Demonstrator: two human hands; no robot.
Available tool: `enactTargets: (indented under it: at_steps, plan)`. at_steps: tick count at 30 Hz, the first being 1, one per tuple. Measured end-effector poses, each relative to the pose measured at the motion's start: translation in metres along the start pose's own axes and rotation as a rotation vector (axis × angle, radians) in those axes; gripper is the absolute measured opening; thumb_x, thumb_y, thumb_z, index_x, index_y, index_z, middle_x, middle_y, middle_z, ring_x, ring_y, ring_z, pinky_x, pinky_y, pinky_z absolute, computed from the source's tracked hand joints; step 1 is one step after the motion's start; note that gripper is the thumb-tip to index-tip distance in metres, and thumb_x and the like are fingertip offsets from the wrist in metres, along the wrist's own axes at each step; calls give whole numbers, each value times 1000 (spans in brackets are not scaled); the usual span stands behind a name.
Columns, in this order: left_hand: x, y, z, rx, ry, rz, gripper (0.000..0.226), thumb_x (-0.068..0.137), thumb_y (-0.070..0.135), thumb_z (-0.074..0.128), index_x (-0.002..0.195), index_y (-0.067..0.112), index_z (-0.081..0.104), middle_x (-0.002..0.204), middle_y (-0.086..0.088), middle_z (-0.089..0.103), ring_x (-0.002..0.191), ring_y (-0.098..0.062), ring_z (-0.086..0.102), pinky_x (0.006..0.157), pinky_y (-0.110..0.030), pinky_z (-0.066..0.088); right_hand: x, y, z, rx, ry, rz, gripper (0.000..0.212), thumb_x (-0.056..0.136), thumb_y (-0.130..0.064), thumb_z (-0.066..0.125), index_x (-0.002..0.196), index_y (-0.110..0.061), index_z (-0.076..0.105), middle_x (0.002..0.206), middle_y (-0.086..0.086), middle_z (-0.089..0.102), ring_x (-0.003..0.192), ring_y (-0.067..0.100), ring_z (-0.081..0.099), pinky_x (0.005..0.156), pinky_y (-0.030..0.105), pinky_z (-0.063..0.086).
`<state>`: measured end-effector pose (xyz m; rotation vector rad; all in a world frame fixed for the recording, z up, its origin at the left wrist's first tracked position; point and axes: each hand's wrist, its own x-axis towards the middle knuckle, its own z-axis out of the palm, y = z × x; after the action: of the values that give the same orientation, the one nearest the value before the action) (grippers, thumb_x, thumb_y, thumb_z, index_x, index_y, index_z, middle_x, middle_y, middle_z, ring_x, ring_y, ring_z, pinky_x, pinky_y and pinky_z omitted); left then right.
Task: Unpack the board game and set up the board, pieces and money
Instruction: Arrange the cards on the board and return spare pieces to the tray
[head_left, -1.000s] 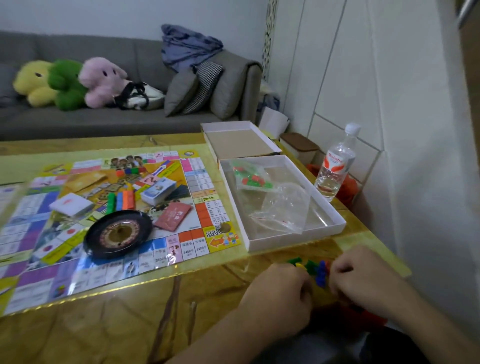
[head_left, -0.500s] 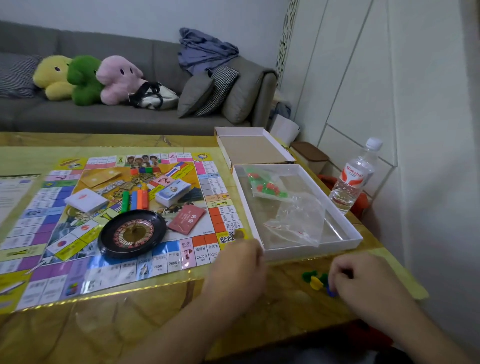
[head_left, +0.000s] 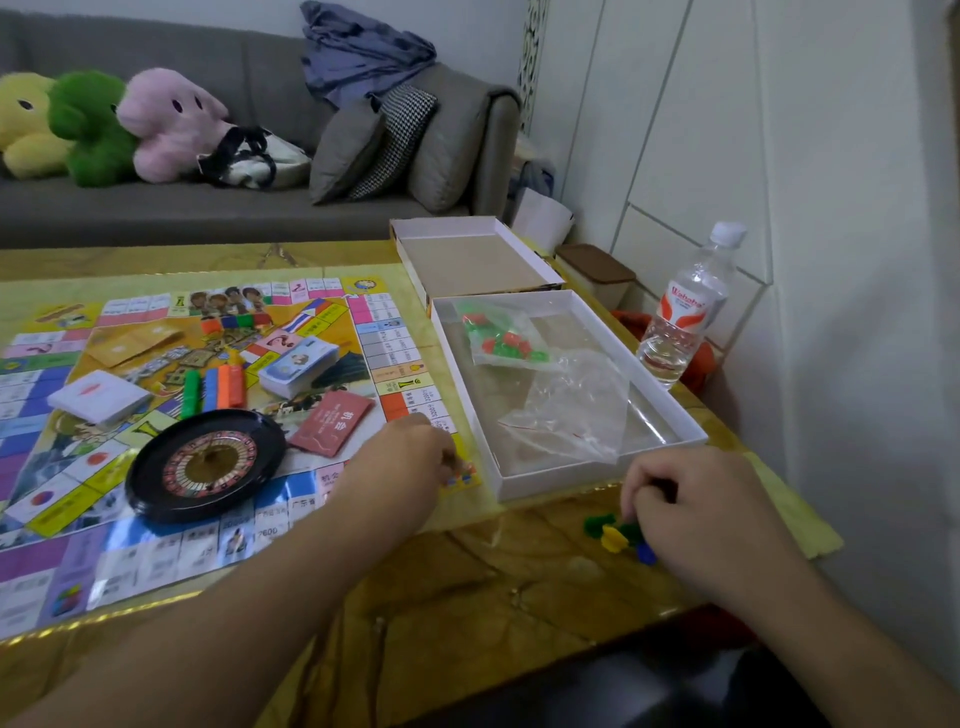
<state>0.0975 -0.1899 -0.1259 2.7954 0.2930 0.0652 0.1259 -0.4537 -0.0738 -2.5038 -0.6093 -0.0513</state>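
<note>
Far left: glossy paper game board (head_left: 171, 519) flat on the marbled amber surface (head_left: 467, 597), its near edge just inside the surface's front lip, left side cut off by the frame. On the board, a white card stack (head_left: 98, 397), four upright plastic bars (head_left: 213, 387) in green, blue, orange and red, a round black roulette wheel (head_left: 205, 462) with a shiny rim, a blue-backed card deck (head_left: 298, 366), a red card packet (head_left: 332, 422). Left hand (head_left: 400, 473) over the board's near right corner, fingers curled downward; whatever sits under the fingertips hidden, so grip unclear. Bare strip of surface between board edge and the shallow white cardboard box tray (head_left: 597, 480). Inside, a crumpled clear bag (head_left: 571, 410) and a bag of red and green houses (head_left: 501, 338). Behind, the box lid (head_left: 472, 260), inside up. Right hand (head_left: 701, 512) knuckles up, fingers curled onto small green, yellow and blue pawns (head_left: 615, 535) near the front edge. Clear ribbed water bottle (head_left: 685, 317) by the white wall.
</note>
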Motion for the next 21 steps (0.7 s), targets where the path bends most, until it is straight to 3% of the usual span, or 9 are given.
enactTargets:
  at_steps: [8,12,17,21]
  plan:
    - [-60,35,14,-104,-87,157,24,102,32,62,123,31,71,121,11,57,116,-13,56,100,-30,49,-4,3,-6,38,-20,-4,38,76,5,56,55,-23,69,60,-13,66,65,2,62,53,14,44]
    - [-60,70,37,-152,-83,205,21,99,34,64,119,32,71,118,10,58,109,-14,59,95,-36,53,-9,6,-8,41,-31,14,39,76,6,57,54,-24,69,61,-13,67,62,2,62,52,15,45]
    - [-50,93,48,-195,-28,203,19,100,32,63,116,29,71,116,8,59,107,-15,59,93,-32,51,-12,15,-8,14,-21,42,38,76,3,57,55,-25,69,67,-20,67,73,-2,63,57,14,48]
    - [-51,98,48,-240,23,190,23,99,31,65,122,29,67,119,11,58,108,-12,57,95,-27,50,-11,20,-9,10,-39,63,38,79,2,56,56,-25,70,67,-22,67,74,-5,63,53,13,47]
